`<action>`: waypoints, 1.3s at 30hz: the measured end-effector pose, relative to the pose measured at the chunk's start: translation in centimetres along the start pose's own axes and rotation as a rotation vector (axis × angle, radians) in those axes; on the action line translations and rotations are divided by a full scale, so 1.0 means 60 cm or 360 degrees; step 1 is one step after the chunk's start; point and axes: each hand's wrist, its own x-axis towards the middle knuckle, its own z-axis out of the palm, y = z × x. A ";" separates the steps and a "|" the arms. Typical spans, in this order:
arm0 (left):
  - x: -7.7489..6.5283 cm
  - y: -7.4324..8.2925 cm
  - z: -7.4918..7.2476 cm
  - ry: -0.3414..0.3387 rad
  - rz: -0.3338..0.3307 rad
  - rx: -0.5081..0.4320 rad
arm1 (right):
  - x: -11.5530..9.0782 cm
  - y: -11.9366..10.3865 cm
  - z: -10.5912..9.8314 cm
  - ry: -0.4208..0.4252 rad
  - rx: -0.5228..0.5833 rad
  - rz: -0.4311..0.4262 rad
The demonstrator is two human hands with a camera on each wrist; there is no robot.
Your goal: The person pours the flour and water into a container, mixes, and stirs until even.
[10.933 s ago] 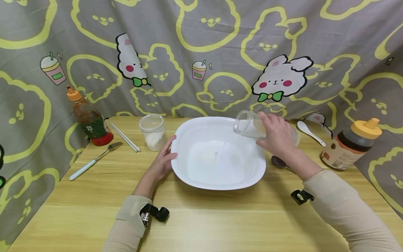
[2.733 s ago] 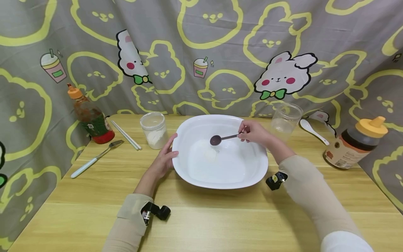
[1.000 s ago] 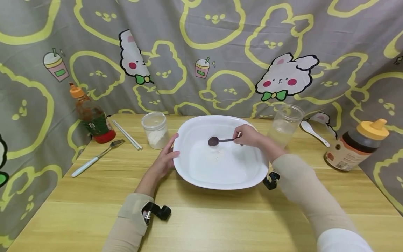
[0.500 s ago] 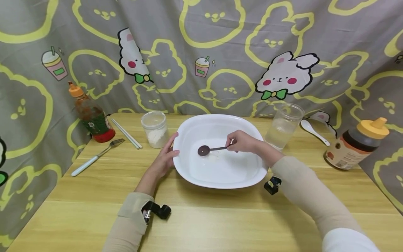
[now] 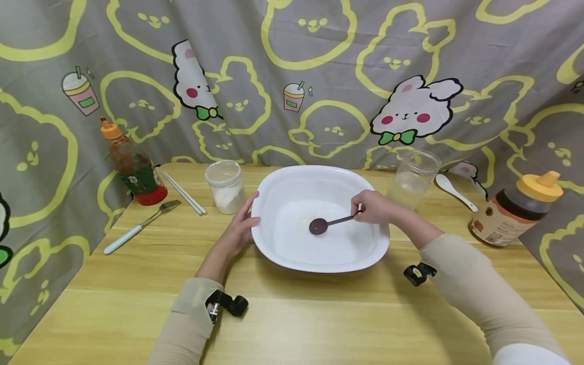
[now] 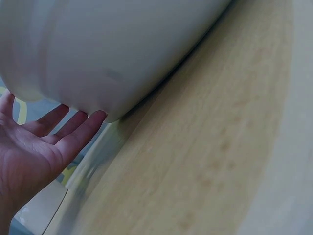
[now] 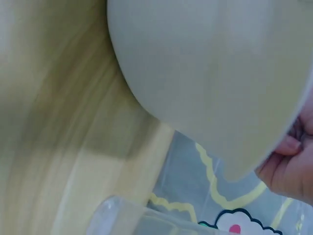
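A white oval basin (image 5: 283, 253) stands mid-table, with a little clear liquid and a faint pale patch at its bottom. My right hand (image 5: 371, 207) pinches the handle of a dark brown spoon (image 5: 318, 226), its round bowl low inside the basin. In the right wrist view, the basin's outer wall (image 7: 195, 73) hides the spoon, and curled fingers show past the rim. My left hand (image 5: 237, 229) steadies the basin's left side. Seen from the left wrist, its nearly straight fingers (image 6: 80, 132) touch the outer wall with their tips.
Left of the basin are a clear jar of white powder (image 5: 226, 195), chopsticks (image 5: 184, 193), a fork (image 5: 141, 227) and a red sauce bottle (image 5: 137, 170). To the right stand a clear jar of water (image 5: 408, 182), a white spoon (image 5: 456, 192) and a yellow-capped bottle (image 5: 508, 213).
Earlier my right hand tipped the water jar over the basin; the jar now stands behind it. The brown spoon swept left, then back right, and the white powder patch has faded. My left hand stays.
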 end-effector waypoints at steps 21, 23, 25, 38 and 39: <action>-0.001 0.000 -0.001 -0.0004 0.0000 -0.0002 | 0.062 0.005 0.020 0.0209 0.0180 0.0136; -0.001 0.000 -0.001 -0.0007 0.0001 0.0010 | 0.066 0.001 0.028 0.0173 0.0266 0.0120; 0.000 0.000 -0.001 -0.0005 0.0006 0.0013 | 0.067 -0.004 0.035 0.0118 0.0327 0.0105; -0.001 0.000 0.000 0.0000 0.0002 0.0002 | 0.024 -0.010 0.013 -0.0043 0.0086 0.0009; -0.001 0.000 -0.001 -0.0001 0.0004 0.0000 | 0.019 -0.008 0.009 -0.0026 0.0051 0.0007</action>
